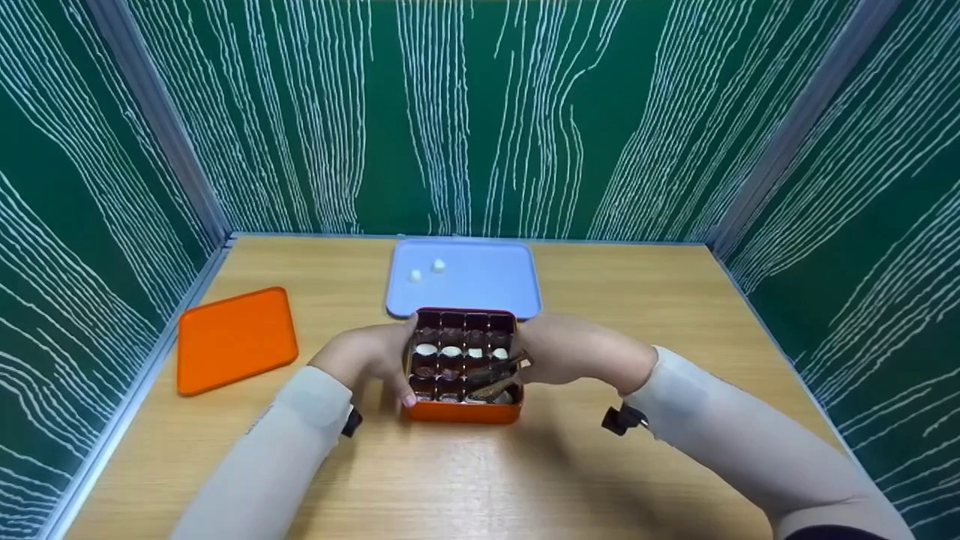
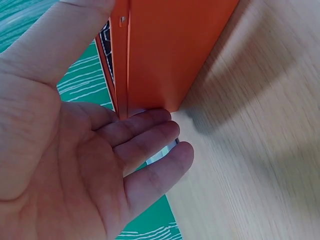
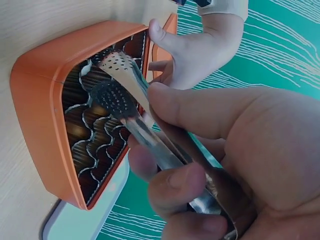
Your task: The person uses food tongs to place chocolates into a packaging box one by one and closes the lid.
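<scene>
An orange box (image 1: 465, 412) with a dark divided insert stands on the table; chocolate-coloured pieces and a row of white pieces (image 1: 451, 352) sit in its compartments. My left hand (image 1: 381, 356) grips the box's left side, thumb at the near corner and fingers toward the back. In the left wrist view those fingers (image 2: 145, 132) touch the orange wall. Metal tongs (image 3: 150, 135) with perforated tips are held in my right hand (image 1: 566, 349), tips over the near right compartments. Whether anything lies between the tips I cannot tell.
Behind the box lies a light blue tray (image 1: 487, 274) bearing two small white pieces (image 1: 438, 265). An orange lid-like tray (image 1: 238, 341) rests at the left of the table. Green panels (image 1: 480, 112) with white lines enclose the back and sides.
</scene>
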The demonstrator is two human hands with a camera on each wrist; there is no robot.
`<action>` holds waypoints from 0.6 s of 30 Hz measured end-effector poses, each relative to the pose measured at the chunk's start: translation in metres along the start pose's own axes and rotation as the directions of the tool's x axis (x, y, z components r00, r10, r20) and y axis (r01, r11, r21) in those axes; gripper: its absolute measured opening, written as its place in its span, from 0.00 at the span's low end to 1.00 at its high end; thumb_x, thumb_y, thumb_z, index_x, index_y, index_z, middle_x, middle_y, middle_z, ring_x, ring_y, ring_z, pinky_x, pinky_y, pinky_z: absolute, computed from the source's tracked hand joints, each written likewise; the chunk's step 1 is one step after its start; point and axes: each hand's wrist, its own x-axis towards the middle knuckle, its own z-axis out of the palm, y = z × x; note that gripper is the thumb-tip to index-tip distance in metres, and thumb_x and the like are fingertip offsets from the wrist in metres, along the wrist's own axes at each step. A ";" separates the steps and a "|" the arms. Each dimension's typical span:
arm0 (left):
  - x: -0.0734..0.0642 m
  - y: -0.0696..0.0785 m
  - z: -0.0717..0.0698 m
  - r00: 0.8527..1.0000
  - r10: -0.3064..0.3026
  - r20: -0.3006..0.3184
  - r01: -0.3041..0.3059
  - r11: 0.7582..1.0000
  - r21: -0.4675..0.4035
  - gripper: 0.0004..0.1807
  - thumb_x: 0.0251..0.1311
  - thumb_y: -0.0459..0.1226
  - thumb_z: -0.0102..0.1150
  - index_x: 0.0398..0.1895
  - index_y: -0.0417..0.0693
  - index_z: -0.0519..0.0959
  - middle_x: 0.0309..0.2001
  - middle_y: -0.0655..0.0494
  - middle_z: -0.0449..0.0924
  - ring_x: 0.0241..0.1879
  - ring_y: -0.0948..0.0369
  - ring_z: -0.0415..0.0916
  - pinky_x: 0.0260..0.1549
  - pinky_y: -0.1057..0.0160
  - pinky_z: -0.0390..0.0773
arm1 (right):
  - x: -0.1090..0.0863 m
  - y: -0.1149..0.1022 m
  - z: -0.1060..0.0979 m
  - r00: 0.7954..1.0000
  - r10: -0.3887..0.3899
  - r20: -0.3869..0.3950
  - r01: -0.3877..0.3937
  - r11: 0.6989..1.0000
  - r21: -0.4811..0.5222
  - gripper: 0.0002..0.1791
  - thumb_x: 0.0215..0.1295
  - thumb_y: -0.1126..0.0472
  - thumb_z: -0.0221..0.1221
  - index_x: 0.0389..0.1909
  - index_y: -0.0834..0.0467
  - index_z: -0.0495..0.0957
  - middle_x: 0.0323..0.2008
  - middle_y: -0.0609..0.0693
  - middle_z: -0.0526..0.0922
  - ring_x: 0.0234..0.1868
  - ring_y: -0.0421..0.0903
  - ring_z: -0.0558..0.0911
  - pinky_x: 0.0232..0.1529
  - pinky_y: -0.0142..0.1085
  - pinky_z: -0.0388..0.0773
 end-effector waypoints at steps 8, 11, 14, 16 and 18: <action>0.000 0.000 -0.001 1.000 -0.002 0.002 0.002 1.000 -0.001 0.94 0.36 0.48 0.97 0.96 0.51 0.30 0.94 0.40 0.47 0.92 0.40 0.52 0.92 0.37 0.51 | -0.001 0.009 -0.019 0.998 0.066 0.008 -0.067 0.996 0.067 0.08 0.75 0.58 0.74 0.48 0.57 0.96 0.36 0.49 0.95 0.30 0.42 0.85 0.36 0.38 0.90; 0.000 0.000 -0.002 1.000 -0.008 -0.002 0.008 1.000 0.000 0.94 0.36 0.48 0.97 0.96 0.51 0.30 0.93 0.40 0.47 0.91 0.39 0.52 0.92 0.36 0.52 | 0.003 0.017 -0.024 0.996 0.083 -0.024 -0.081 0.991 0.103 0.09 0.76 0.59 0.73 0.49 0.58 0.96 0.40 0.52 0.96 0.33 0.44 0.88 0.41 0.41 0.94; 0.000 0.000 -0.002 1.000 -0.015 -0.005 0.015 1.000 0.001 0.94 0.35 0.48 0.98 0.96 0.51 0.31 0.94 0.41 0.47 0.91 0.39 0.52 0.92 0.36 0.52 | 0.014 0.026 -0.028 0.993 0.107 -0.055 -0.098 0.985 0.145 0.11 0.78 0.57 0.71 0.47 0.60 0.95 0.37 0.54 0.94 0.30 0.43 0.84 0.34 0.39 0.89; 0.000 0.001 -0.001 1.000 -0.021 -0.006 0.021 1.000 0.004 0.94 0.35 0.48 0.98 0.96 0.52 0.31 0.94 0.41 0.47 0.91 0.39 0.53 0.92 0.35 0.53 | 0.025 0.034 -0.029 0.988 0.136 -0.071 -0.121 0.975 0.188 0.12 0.80 0.56 0.70 0.47 0.61 0.94 0.33 0.53 0.91 0.27 0.42 0.79 0.29 0.35 0.82; -0.001 0.001 -0.001 1.000 -0.024 -0.006 0.024 1.000 0.005 0.95 0.34 0.49 0.98 0.96 0.53 0.31 0.94 0.41 0.47 0.91 0.38 0.53 0.92 0.35 0.52 | 0.040 0.042 -0.030 0.981 0.171 -0.088 -0.148 0.963 0.224 0.13 0.80 0.55 0.69 0.44 0.62 0.93 0.29 0.51 0.87 0.24 0.41 0.75 0.25 0.32 0.76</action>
